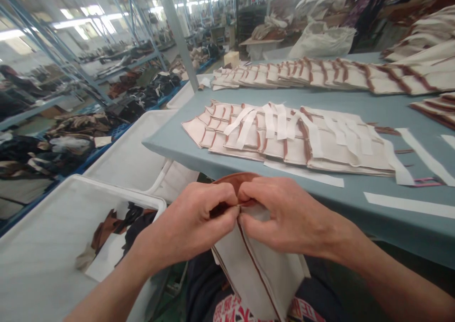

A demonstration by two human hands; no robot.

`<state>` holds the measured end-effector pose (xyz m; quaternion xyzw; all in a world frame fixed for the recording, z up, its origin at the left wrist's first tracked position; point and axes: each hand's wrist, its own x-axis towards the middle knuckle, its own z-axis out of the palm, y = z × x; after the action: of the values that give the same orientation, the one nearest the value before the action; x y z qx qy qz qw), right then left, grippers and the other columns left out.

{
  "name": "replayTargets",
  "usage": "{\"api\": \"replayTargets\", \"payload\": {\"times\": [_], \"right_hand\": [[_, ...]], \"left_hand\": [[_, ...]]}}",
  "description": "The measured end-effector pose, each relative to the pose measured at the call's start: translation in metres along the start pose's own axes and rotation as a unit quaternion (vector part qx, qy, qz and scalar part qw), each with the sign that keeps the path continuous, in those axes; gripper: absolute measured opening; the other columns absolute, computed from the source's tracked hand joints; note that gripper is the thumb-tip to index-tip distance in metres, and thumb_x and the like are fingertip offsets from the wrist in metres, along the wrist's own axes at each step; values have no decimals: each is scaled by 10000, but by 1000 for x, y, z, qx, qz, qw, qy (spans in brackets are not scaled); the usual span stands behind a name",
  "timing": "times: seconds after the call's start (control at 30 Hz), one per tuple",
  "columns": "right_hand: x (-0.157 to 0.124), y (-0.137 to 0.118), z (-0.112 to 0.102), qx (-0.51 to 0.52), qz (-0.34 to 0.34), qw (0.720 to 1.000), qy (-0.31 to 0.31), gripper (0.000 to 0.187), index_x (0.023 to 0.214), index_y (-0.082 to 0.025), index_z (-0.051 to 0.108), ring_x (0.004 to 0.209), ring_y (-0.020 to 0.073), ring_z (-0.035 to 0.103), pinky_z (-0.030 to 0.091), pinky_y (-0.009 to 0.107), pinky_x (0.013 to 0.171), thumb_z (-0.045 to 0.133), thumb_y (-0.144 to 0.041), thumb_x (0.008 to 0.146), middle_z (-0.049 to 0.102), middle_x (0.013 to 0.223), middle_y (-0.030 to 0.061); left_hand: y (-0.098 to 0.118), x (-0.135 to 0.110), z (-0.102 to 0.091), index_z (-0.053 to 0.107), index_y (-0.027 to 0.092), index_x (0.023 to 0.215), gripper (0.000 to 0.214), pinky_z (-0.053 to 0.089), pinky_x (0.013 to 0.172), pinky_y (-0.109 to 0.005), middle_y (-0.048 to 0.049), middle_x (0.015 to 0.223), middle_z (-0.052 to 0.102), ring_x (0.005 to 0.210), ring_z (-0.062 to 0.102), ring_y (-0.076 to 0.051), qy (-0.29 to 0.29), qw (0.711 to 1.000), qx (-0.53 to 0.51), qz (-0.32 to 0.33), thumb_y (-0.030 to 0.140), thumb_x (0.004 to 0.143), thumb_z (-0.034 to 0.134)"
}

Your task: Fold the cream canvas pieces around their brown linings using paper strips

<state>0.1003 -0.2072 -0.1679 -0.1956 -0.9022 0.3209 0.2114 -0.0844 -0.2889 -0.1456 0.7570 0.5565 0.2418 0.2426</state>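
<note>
Probably for close control, the left hand (pixel 201 218) and right hand (pixel 286 213) both pinch the top edge of the cream fabric piece (pixel 279 277) — it hangs over the lap (pixel 201 286), before the tabletop (pixel 256 95), where similar panels (pixel 295 150) overlap, perhaps keeping edges reachable.

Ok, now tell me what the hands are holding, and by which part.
A cream, brown-trimmed fabric-like piece: the left hand and right hand pinch it at its upper edge, by the top of its brown seam.
</note>
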Motion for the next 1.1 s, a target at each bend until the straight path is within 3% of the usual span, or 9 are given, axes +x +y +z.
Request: {"api": "replayTargets", "payload": {"times": [0.1, 0.4, 0.53, 0.7, 0.87, 0.97, 1.03, 1.1], "right_hand": [[3, 4, 2, 7, 21, 1000, -10, 186, 633, -194, 456, 568, 103, 416, 237, 270, 564, 575, -136, 764, 516, 615, -44], [2, 7, 4, 84, 51, 994, -50, 199, 632, -199, 423, 590, 95, 400, 256, 248, 552, 565, -140, 758, 438, 617, -62], [2, 12, 2, 173, 80, 979, -71, 103, 677, -191, 524, 610, 97, 432, 303, 221, 543, 546, -125, 752, 484, 638, -62], [0, 19, 6, 316, 139, 932, -113, 63, 696, -181, 538, 586, 89, 390, 300, 201, 515, 572, -202, 745, 480, 634, -59], [-3, 27, 17, 434, 155, 879, -122, 216, 701, -185, 521, 532, 76, 312, 248, 199, 472, 636, -365, 731, 424, 597, -74], [-3, 30, 24, 470, 175, 858, -116, 235, 689, -191, 513, 487, 73, 291, 223, 209, 444, 610, -396, 752, 393, 568, -82], [-3, 29, 25, 460, 181, 863, -106, 216, 677, -197, 499, 486, 75, 290, 225, 208, 445, 587, -378, 757, 376, 561, -85], [-4, 25, 23, 416, 164, 890, -92, 199, 674, -202, 485, 502, 76, 287, 229, 205, 453, 576, -347, 776, 364, 570, -85]], "left_hand": [[0, -1, -5, 652, 164, 823, 134, 356, 588, -188, 67, 686, 620, 586, 513, -62, -1, 1000, 6, 12, 103, 930, 599], [-4, -8, -10, 661, 192, 977, 138, 418, 598, -183, 48, 785, 712, 627, 628, -84, -25, 996, 57, 72, 78, 962, 585], [-10, -16, 3, 597, 189, 898, 191, 473, 602, -228, 3, 770, 694, 669, 671, -139, 24, 973, 181, 141, 103, 1017, 477], [-28, -20, 23, 567, 169, 1102, 147, 560, 686, -250, -46, 882, 745, 780, 715, -163, 110, 938, 215, 248, 126, 1056, 433], [-35, -22, 26, 612, 178, 1118, 218, 554, 682, -264, -45, 899, 751, 769, 708, -175, 62, 939, 254, 223, 134, 1048, 410], [-35, -22, 29, 610, 163, 1165, 239, 554, 690, -280, -53, 899, 753, 768, 709, -188, 64, 931, 278, 227, 130, 1050, 403], [-33, -22, 32, 604, 160, 1142, 217, 554, 699, -276, -52, 887, 751, 770, 709, -183, 78, 934, 264, 227, 127, 1050, 410], [-27, -22, 31, 601, 173, 1089, 177, 544, 711, -255, -39, 884, 747, 781, 710, -165, 87, 954, 207, 198, 118, 1038, 440]]}}
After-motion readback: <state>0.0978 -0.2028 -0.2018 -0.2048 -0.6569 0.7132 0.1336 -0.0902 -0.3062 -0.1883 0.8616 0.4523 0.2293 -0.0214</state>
